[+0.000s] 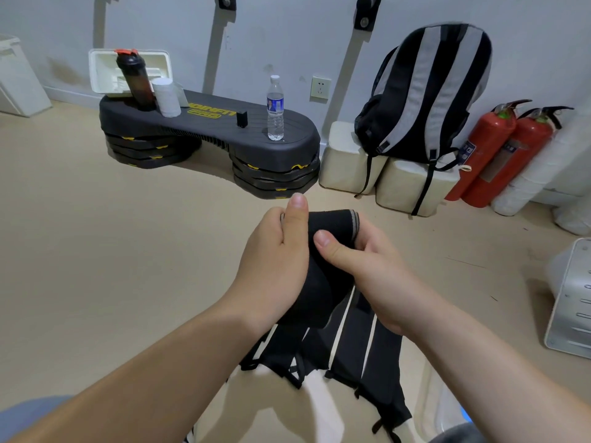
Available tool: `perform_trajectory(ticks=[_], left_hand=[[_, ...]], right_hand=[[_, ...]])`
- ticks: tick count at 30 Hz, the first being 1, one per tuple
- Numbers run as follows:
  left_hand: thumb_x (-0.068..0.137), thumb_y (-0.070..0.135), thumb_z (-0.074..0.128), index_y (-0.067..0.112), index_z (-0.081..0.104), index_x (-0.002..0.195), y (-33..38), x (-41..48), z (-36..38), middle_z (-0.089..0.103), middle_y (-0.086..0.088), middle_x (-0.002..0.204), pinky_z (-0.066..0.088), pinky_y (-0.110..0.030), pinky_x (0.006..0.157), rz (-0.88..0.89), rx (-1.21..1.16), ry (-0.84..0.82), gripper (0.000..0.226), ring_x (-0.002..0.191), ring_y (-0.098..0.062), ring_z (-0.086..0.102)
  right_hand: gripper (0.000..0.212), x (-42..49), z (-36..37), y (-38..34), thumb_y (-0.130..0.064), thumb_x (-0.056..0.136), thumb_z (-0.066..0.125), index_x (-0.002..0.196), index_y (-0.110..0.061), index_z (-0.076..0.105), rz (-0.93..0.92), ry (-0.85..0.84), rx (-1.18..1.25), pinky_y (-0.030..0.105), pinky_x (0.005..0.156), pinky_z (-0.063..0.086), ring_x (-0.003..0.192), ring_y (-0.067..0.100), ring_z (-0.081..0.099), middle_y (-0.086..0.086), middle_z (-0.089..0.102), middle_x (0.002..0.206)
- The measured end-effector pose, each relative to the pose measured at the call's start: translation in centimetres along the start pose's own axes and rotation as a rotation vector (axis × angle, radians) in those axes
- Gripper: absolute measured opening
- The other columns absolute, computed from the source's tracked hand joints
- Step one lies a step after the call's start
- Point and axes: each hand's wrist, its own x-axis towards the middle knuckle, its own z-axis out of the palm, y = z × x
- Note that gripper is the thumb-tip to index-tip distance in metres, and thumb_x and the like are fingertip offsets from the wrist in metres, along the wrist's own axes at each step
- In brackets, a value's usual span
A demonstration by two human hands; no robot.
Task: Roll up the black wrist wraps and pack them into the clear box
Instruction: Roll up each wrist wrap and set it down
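Both of my hands hold a black wrist wrap (323, 276) up in front of me, above the beige floor. My left hand (275, 251) grips its left side with the thumb up along the top edge. My right hand (358, 260) pinches the right side, thumb pressed on the black fabric near a grey-striped end (353, 223). The top of the wrap is folded or curled over. Several black straps with pale edges (361, 346) hang down below my hands. A clear box edge (444, 407) shows faintly at the bottom right, mostly hidden by my right forearm.
A black step platform (208, 123) stands ahead with a shaker bottle (136, 81), a white roll (166, 97) and a water bottle (275, 107) on it. A striped backpack (425, 91) rests on cream blocks. Two red extinguishers (499, 148) lean at the right wall. A white metal case (572, 302) stands at the right.
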Motion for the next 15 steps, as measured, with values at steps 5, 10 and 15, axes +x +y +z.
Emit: perform_trajectory(ticks=[5,10,15], left_hand=[[0.107,0.059,0.029,0.029,0.053,0.094,0.1,-0.2,0.1,0.063,0.012,0.09,0.042,-0.021,0.072,0.091,0.105,0.024,0.04,0.085,0.002,0.059],[0.106,0.063,0.028,0.022,0.048,0.087,-0.3,0.4,-0.8,0.058,0.007,0.07,0.032,-0.035,0.061,0.368,0.311,0.113,0.049,0.07,-0.013,0.055],[0.106,0.058,0.038,0.021,0.057,0.093,-0.6,0.6,-1.6,0.059,0.002,0.067,0.037,-0.033,0.062,0.53,0.303,0.136,0.044,0.067,-0.015,0.055]], right_hand=[[0.062,0.2,0.5,0.3,-0.055,0.092,0.069,0.135,-0.011,0.062,0.054,0.016,-0.008,0.046,0.103,0.055,0.121,0.025,0.071,0.01,0.074,0.127],[0.069,-0.2,1.5,0.1,-0.068,0.089,0.061,0.139,-0.021,0.058,0.094,0.029,0.033,0.046,0.113,0.05,0.128,0.017,0.068,0.004,0.073,0.135],[0.049,-0.6,1.5,-1.0,-0.042,0.1,0.062,0.136,-0.009,0.058,0.091,-0.029,0.244,0.043,0.101,0.06,0.118,0.024,0.072,0.013,0.074,0.128]])
